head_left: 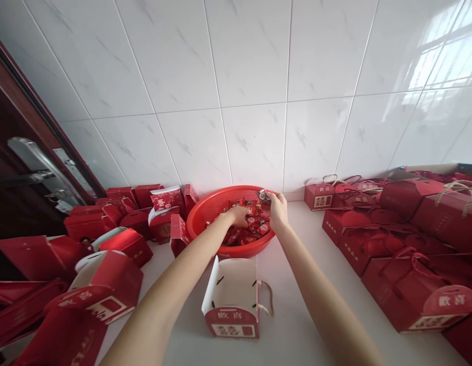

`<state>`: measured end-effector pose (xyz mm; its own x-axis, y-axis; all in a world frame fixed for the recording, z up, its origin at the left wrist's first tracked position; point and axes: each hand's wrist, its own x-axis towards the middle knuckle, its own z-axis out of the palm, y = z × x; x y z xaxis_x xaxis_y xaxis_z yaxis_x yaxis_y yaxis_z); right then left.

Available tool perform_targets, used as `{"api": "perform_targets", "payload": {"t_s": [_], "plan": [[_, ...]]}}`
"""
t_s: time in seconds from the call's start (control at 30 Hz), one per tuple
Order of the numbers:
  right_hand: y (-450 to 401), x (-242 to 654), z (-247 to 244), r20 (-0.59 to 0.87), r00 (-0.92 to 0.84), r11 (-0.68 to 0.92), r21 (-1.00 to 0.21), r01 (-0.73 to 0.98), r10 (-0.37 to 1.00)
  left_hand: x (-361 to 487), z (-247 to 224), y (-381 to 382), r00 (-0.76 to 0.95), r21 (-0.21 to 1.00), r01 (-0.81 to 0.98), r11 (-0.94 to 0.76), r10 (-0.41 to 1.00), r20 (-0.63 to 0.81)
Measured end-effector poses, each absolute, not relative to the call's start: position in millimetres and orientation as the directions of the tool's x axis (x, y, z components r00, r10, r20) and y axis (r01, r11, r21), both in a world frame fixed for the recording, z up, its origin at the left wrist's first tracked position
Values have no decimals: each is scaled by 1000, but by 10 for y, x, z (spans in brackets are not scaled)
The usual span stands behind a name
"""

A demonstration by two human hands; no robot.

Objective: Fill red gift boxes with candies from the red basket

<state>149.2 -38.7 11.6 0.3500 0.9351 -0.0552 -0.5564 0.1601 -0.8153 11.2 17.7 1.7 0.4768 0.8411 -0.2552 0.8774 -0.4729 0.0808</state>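
A red plastic basket (203,208) stands against the wall, holding many red-wrapped candies (254,235). My left hand (239,216) is down among the candies, its fingers curled in; what they grip is hidden. At the basket's right rim, my right hand (278,209) pinches a dark and red wrapped candy (263,195) between thumb and fingers. In front of the basket, between my forearms, an open red gift box (231,325) shows its bare white inside. A twisted cord handle (270,299) lies at the box's right side.
Open red boxes (117,277) crowd the left of the white surface (285,335). Closed red boxes with cord handles (403,290) stand in rows on the right. A tiled wall (254,147) rises behind the basket, and a dark door with a metal handle (45,162) is at far left.
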Motion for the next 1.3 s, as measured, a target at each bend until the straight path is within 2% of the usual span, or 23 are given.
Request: {"api": "perform_targets", "payload": {"t_s": [0.37,0.7,0.87,1.07,1.3], "plan": [[-411,1498,123,-50,339,154,-823,-547,939,202,-35,89,553,235,831,-504,795,-250],[-435,1513,137,-22,301,153,-825,-544,953,210,10,22,547,472,779,-413,816,-189],[-391,1537,108,-32,289,142,-816,-560,957,160,65,45,514,629,673,-389,858,-20],[-336,1548,57,-38,317,159,-804,-572,948,79,57,205,312,774,471,-423,901,302],[-286,1532,-4,-30,347,176,-818,-548,938,89,49,206,230,842,296,-451,889,396]]}}
